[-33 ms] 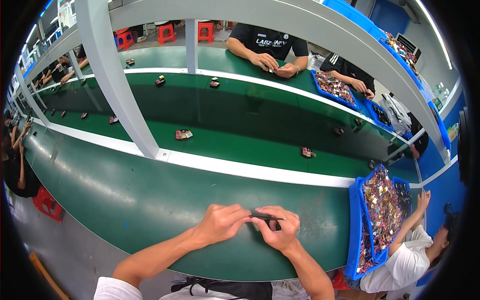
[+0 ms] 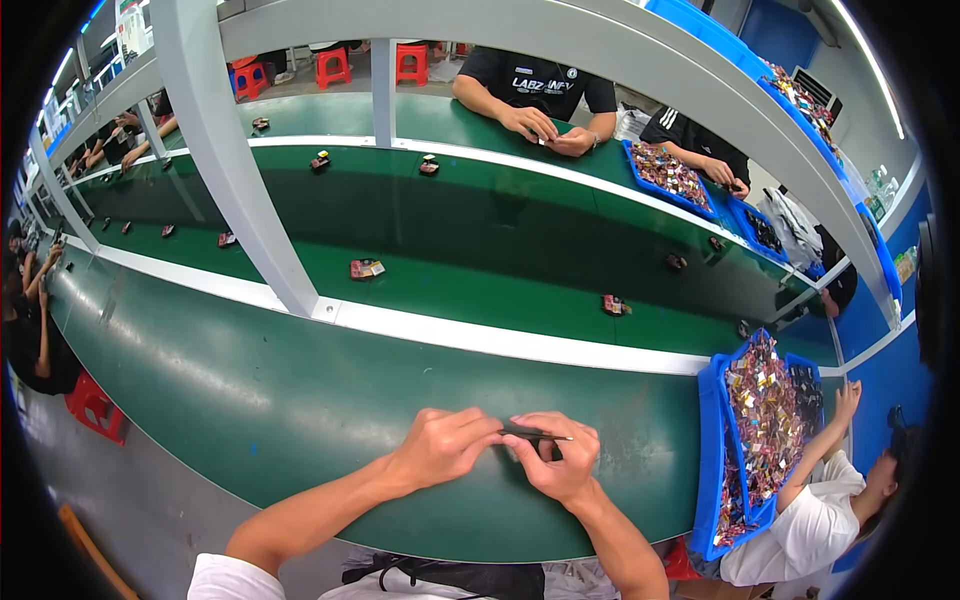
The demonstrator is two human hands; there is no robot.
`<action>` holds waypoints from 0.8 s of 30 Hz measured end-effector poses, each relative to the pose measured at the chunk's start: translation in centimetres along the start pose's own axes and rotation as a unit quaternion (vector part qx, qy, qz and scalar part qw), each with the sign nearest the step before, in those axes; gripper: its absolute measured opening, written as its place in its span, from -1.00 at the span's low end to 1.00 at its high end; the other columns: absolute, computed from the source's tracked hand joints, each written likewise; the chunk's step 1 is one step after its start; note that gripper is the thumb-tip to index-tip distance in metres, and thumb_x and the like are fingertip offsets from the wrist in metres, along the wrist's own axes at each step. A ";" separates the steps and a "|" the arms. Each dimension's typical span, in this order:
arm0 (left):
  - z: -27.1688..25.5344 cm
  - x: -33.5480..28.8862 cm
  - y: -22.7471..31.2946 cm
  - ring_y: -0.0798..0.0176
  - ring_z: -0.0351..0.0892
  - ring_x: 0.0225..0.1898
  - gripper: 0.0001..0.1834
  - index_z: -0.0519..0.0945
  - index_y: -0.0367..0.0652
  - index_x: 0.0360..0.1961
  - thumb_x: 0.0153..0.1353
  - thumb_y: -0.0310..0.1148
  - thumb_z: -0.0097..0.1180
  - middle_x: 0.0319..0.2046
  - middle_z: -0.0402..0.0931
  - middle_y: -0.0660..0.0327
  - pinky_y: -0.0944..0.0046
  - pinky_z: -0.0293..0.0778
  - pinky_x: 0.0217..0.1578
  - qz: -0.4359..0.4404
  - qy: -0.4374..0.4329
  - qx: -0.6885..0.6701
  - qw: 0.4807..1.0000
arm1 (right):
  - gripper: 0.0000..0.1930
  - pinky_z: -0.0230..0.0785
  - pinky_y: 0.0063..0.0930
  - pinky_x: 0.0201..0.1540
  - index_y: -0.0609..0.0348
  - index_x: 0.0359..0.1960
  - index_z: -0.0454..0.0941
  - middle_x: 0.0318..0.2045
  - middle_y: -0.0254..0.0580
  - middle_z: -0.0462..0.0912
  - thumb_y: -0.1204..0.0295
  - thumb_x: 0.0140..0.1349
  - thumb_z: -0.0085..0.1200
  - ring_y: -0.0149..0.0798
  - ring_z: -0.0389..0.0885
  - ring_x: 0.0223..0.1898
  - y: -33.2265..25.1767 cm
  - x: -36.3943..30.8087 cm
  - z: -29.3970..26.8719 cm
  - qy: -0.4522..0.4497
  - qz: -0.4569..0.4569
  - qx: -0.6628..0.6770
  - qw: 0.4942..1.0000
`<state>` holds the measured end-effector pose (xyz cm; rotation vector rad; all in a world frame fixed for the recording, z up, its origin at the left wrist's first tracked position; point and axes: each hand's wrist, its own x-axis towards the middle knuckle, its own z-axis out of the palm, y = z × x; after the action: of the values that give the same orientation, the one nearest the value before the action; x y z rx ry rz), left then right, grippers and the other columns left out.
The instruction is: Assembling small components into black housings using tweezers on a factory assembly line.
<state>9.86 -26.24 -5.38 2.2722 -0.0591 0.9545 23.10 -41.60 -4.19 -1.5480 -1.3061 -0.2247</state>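
Observation:
Above the near green table, my left hand (image 2: 447, 447) and my right hand (image 2: 560, 458) meet almost fingertip to fingertip. A thin, dark, stick-like thing (image 2: 540, 436) lies between them, its narrow tip pointing right across my right fingers. My right thumb and fingers are closed around it. The closed fingertips of my left hand pinch at its left end, where a small dark part shows; fingers hide most of that. Its exact kind is too small to make out.
To the right stands a blue bin (image 2: 710, 450) heaped with small reddish wrapped pieces. Beyond a white rail (image 2: 520, 347), a green conveyor belt (image 2: 480, 290) carries several small dark-and-red parts. A grey post (image 2: 225, 160) rises at left. Co-workers sit across and at both sides.

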 end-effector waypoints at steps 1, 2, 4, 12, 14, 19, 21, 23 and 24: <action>0.0 0.0 0.0 0.14 0.63 -0.56 -0.83 0.68 -0.17 -0.31 0.05 -0.53 0.39 -0.46 0.61 0.23 0.22 0.49 -0.61 0.000 0.000 0.000 1.000 | -0.73 0.13 -0.63 -0.69 0.18 -0.28 0.69 -0.36 -0.20 0.78 0.49 -0.03 0.51 -0.55 0.24 -0.78 0.0 -0.1 0.0 0.002 0.002 0.004 1.000; 0.1 0.0 0.1 0.14 0.63 -0.55 -0.83 0.69 -0.18 -0.29 0.06 -0.53 0.38 -0.44 0.62 0.22 0.22 0.51 -0.59 -0.002 0.006 0.001 1.000 | -0.73 0.13 -0.63 -0.69 0.18 -0.28 0.69 -0.36 -0.20 0.78 0.49 -0.03 0.51 -0.55 0.24 -0.78 0.0 0.0 0.0 0.002 0.002 0.004 1.000; 0.1 0.1 0.1 0.13 0.64 -0.53 -0.83 0.69 -0.19 -0.28 0.07 -0.52 0.38 -0.42 0.63 0.21 0.22 0.52 -0.58 -0.003 0.013 0.002 1.000 | -0.74 0.13 -0.67 -0.70 0.25 -0.29 0.67 -0.33 -0.16 0.79 0.51 0.01 0.49 -0.58 0.27 -0.78 -0.1 0.1 -0.1 -0.008 -0.010 -0.002 1.000; -0.1 0.3 0.3 0.16 0.71 -0.46 -0.80 0.73 -0.24 -0.26 0.03 -0.59 0.38 -0.34 0.70 0.16 0.29 0.62 -0.50 -0.013 0.021 -0.001 1.000 | -0.74 0.15 -0.66 -0.69 0.22 -0.30 0.67 -0.33 -0.17 0.79 0.52 -0.01 0.50 -0.57 0.29 -0.78 -0.2 0.3 0.1 0.007 -0.015 0.007 1.000; 0.0 -0.1 -0.2 0.17 0.71 -0.47 -0.80 0.73 -0.24 -0.27 0.02 -0.61 0.37 -0.37 0.70 0.16 0.28 0.61 -0.50 -0.003 0.016 -0.001 1.000 | -0.74 0.16 -0.66 -0.69 0.21 -0.30 0.67 -0.33 -0.17 0.79 0.51 -0.02 0.50 -0.57 0.29 -0.78 -0.5 0.4 0.0 0.005 -0.014 0.007 1.000; 0.1 0.0 -0.1 0.15 0.69 -0.50 -0.78 0.70 -0.20 -0.31 -0.03 -0.65 0.32 -0.46 0.65 0.23 0.24 0.55 -0.56 0.009 0.017 -0.005 1.000 | -0.79 0.23 -0.59 -0.66 0.18 -0.36 0.70 -0.36 -0.23 0.79 0.52 -0.04 0.49 -0.48 0.34 -0.76 -0.7 0.4 -0.3 -0.011 0.001 -0.017 1.000; 0.1 -0.1 -0.2 0.21 0.71 -0.50 -0.78 0.72 -0.23 -0.29 -0.02 -0.62 0.39 -0.37 0.70 0.17 0.29 0.58 -0.55 0.006 0.005 -0.006 1.000 | -0.79 0.21 -0.59 -0.67 0.17 -0.37 0.71 -0.37 -0.23 0.79 0.53 -0.04 0.49 -0.49 0.32 -0.76 -0.5 0.5 -0.1 -0.001 -0.007 -0.002 1.000; 0.1 0.5 0.7 0.24 0.69 -0.51 -0.78 0.72 -0.23 -0.27 0.00 -0.60 0.40 -0.34 0.69 0.16 0.31 0.56 -0.56 -0.008 0.017 -0.011 1.000 | -0.80 0.20 -0.58 -0.67 0.17 -0.38 0.71 -0.37 -0.24 0.79 0.53 -0.04 0.49 -0.49 0.29 -0.77 -0.1 0.4 -0.1 0.010 -0.013 0.013 1.000; 0.0 0.9 1.2 0.28 0.68 -0.53 -0.78 0.72 -0.23 -0.26 0.01 -0.58 0.40 -0.30 0.69 0.15 0.33 0.55 -0.57 -0.022 0.031 -0.016 0.999 | -0.80 0.19 -0.58 -0.67 0.17 -0.38 0.71 -0.38 -0.23 0.79 0.53 -0.04 0.49 -0.50 0.30 -0.77 0.1 0.4 -0.2 0.013 -0.002 0.006 1.000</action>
<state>10.22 -26.99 -4.12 2.2042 0.0037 0.9936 23.40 -41.48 -3.92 -1.5280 -1.2888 -0.2386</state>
